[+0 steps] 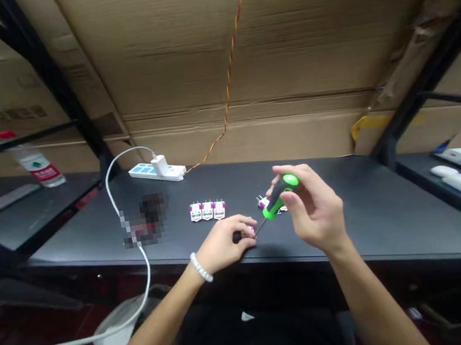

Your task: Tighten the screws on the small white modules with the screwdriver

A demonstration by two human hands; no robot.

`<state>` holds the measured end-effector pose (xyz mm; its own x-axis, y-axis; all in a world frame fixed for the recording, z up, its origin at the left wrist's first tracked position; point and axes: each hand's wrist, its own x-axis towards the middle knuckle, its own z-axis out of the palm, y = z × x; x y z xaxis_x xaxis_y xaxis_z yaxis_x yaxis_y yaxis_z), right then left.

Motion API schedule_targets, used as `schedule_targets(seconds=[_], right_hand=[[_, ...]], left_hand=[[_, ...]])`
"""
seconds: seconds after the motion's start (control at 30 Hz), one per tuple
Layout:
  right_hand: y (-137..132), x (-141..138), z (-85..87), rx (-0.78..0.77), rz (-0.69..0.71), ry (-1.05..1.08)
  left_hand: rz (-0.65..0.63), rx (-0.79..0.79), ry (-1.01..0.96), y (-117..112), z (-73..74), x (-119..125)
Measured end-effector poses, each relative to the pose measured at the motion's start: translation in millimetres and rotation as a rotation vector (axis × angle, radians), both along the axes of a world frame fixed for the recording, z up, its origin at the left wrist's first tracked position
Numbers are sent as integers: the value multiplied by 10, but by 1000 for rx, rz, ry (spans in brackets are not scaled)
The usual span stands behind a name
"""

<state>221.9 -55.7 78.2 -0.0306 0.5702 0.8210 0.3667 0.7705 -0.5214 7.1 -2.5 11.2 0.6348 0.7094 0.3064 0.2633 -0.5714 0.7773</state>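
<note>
Near the black desktop's point(381, 217) front edge, the left hand point(228, 239) pinches a small white-and-purple plastic part point(251, 229), mostly hidden; the right hand point(316, 208) grips a green-and-black-handled screwdriver point(278, 196), shaft angled toward it. Beyond sit three matching parts point(207, 211), then a white-and-blue power strip point(172, 172).

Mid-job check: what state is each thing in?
Left hand: pinching a small part
Small part: mostly hidden
Right hand: gripping the screwdriver
Screwdriver: tilted, tip toward the small part; contact unclear
Three white-and-purple pieces: side by side on the desk
Pieces behind the screwdriver: partly hidden
Charger: plugged into the power strip, cable attached
Bottle: red cap on
</note>
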Motion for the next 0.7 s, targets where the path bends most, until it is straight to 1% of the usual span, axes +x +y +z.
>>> schedule_targets(seconds=[0.13,0.4,0.57,0.7], right_hand=[[7,-1,26,15,37,-32],[90,13,84,33,168,-92],[159,12,51,53,71,-84],[208,-8,48,126,61,-95]], left_hand=[[1,-4,8,-2,3,0],[-8,12,14,4,-2,-1],[-1,9,18,-4,10,7],[-10,7,-15,-19,36,12]])
